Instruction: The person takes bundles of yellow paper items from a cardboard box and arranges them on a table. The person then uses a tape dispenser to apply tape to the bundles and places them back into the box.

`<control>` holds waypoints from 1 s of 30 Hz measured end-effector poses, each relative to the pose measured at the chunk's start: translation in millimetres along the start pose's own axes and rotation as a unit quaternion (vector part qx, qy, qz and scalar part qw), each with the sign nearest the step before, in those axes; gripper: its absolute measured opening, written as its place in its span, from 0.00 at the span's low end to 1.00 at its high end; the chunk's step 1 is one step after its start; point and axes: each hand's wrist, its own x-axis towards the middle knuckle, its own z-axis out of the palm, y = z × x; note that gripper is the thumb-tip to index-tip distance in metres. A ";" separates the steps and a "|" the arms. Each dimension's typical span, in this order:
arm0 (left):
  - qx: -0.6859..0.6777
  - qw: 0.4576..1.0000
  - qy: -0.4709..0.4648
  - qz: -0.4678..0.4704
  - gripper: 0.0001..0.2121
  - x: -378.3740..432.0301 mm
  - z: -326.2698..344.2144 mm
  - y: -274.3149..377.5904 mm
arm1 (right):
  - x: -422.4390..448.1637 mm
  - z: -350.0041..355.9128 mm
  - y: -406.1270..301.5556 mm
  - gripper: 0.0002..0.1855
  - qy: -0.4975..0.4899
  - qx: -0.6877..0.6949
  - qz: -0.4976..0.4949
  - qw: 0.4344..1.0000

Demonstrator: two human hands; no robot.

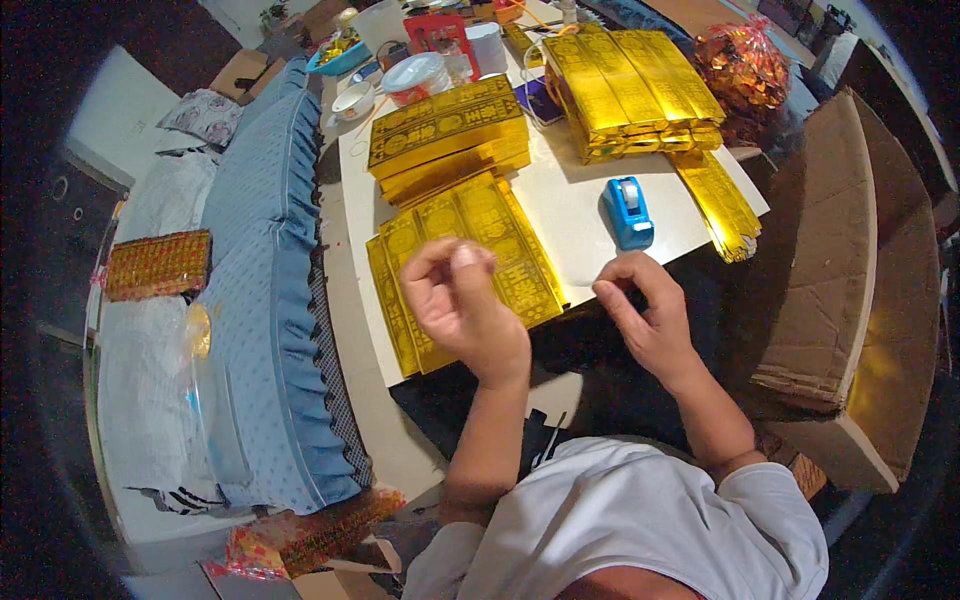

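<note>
My left hand (471,311) hovers over flat gold foil paper panels (442,217) printed with dark patterns and characters. Its fingers curl in and the thumb meets the index finger; no object shows between them. At the table's near edge, my right hand (651,315) has thumb and index fingertips pinched together. I see nothing in that pinch, though a thin clear piece could escape notice. Just beyond it stands a blue tape dispenser (630,214) with a roll of clear tape. Behind the panels rises a thick stack of gold printed paper (450,124).
Folded gold bundles (634,86) are piled at the back right, above a loose gold strip (720,206). Bowls, a lidded tub (415,75) and a red frame crowd the table's far end. A cardboard box (814,262) flanks the right side; a blue-covered sofa (255,225) lines the left.
</note>
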 end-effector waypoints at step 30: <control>0.161 0.977 0.076 -0.120 0.05 92.5 -111.6 -59.6 | 112.7 72.7 8.0 0.16 -0.191 -0.118 -0.078 0.971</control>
